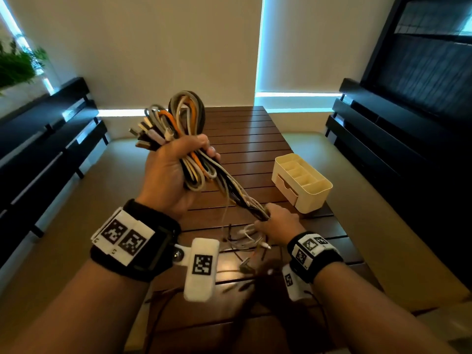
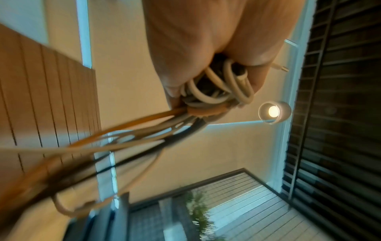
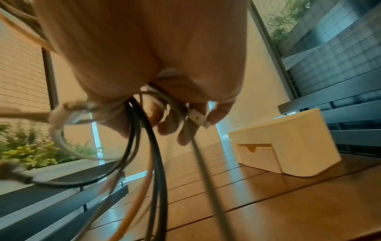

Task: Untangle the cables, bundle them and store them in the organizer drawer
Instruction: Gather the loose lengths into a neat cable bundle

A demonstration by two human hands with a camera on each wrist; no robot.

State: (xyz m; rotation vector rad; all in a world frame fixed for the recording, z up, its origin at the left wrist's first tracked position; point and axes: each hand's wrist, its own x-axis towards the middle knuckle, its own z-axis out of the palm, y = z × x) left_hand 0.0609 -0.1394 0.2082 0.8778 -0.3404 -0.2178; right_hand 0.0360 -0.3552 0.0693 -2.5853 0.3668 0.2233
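Left hand [image 1: 176,169] was raised above the right, palm toward the head camera, fingers curled tight round what it held. Right hand [image 1: 279,221] sat lower and nearer the body, back up, fingers [image 3: 171,128] closed in a grip. Both wrists wore marker bands.

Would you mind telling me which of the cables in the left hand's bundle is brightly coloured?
The orange cable: it loops through the bundle held by the left hand, while the others are grey, white, beige or black.
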